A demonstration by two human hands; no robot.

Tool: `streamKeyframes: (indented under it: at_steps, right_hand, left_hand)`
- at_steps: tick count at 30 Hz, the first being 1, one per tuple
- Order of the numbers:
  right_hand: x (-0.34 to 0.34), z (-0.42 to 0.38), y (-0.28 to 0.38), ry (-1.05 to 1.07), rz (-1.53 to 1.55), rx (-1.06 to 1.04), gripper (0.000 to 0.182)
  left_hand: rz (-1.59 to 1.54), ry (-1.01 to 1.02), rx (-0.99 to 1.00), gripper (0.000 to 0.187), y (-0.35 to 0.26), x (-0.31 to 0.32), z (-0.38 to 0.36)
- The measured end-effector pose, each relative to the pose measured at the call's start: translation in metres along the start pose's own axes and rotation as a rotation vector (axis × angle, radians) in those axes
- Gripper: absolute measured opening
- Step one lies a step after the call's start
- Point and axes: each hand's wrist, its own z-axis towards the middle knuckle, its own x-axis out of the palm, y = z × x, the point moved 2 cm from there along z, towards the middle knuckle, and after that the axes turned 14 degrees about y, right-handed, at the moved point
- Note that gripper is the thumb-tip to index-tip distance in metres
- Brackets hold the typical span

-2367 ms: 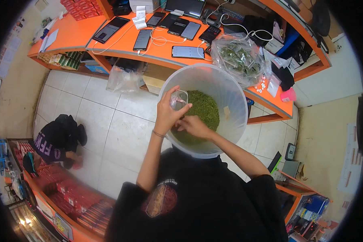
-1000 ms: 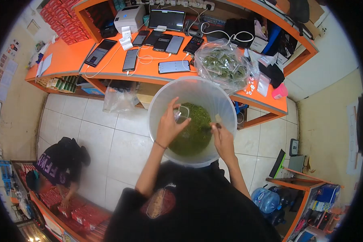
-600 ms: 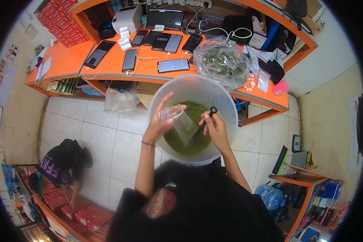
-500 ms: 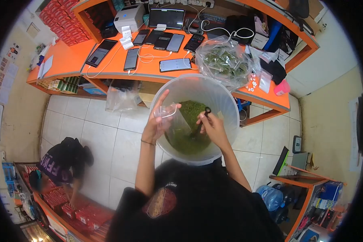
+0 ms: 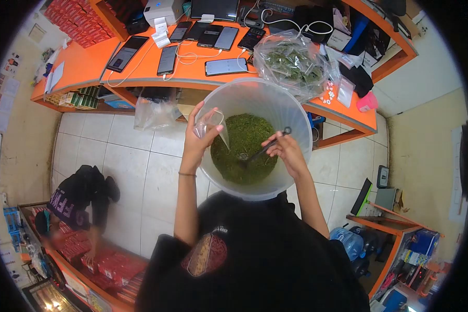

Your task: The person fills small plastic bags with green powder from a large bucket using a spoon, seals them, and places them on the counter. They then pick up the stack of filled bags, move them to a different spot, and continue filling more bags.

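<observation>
A large translucent bucket (image 5: 291, 112) stands in front of my body, with crumbled green dried leaves (image 5: 247, 130) in its bottom. My left hand (image 5: 198, 136) is over the bucket's left side, closed on a clear plastic bag (image 5: 221, 136) whose lower end hangs inside. The bag's mouth is spread into a loop at my fingers. My right hand (image 5: 288, 152) grips the handle of a black spoon (image 5: 265, 150) between thumb and fingers. The spoon slants down to the left, and its head rests in the leaves, partly hidden.
An orange counter (image 5: 140, 83) ahead holds several phones (image 5: 226, 66), a label printer (image 5: 163, 11) and a big clear bag of green leaves (image 5: 291, 62). At lower left a person (image 5: 80, 200) bends over red boxes (image 5: 114, 265). Water jugs (image 5: 348, 242) stand at right.
My right hand has moved right and slightly down, and the spoon now lies at a lower slant. My left hand with the bag has shifted up and left. The view has tilted slightly.
</observation>
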Motion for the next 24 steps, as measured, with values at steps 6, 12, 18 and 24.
streamKeyframes:
  at_steps: [6, 12, 18, 24]
  right_hand:
    - [-0.009, -0.02, 0.023, -0.321, 0.147, -0.381, 0.034]
    - [0.065, -0.043, 0.07, -0.486, -0.369, -0.816, 0.035]
    - [0.099, -0.049, 0.049, 0.022, -0.995, -1.033, 0.022]
    - [0.084, -0.047, 0.05, -0.274, -1.071, -0.909, 0.021]
  left_hand:
    - [0.498, -0.141, 0.128, 0.085, 0.019, 0.006, 0.005]
    - [0.77, -0.122, 0.104, 0.086, 0.019, 0.026, 0.004]
    - [0.791, -0.094, 0.105, 0.089, 0.02, 0.031, 0.007]
    - [0.825, -0.095, 0.162, 0.089, 0.016, 0.025, 0.005]
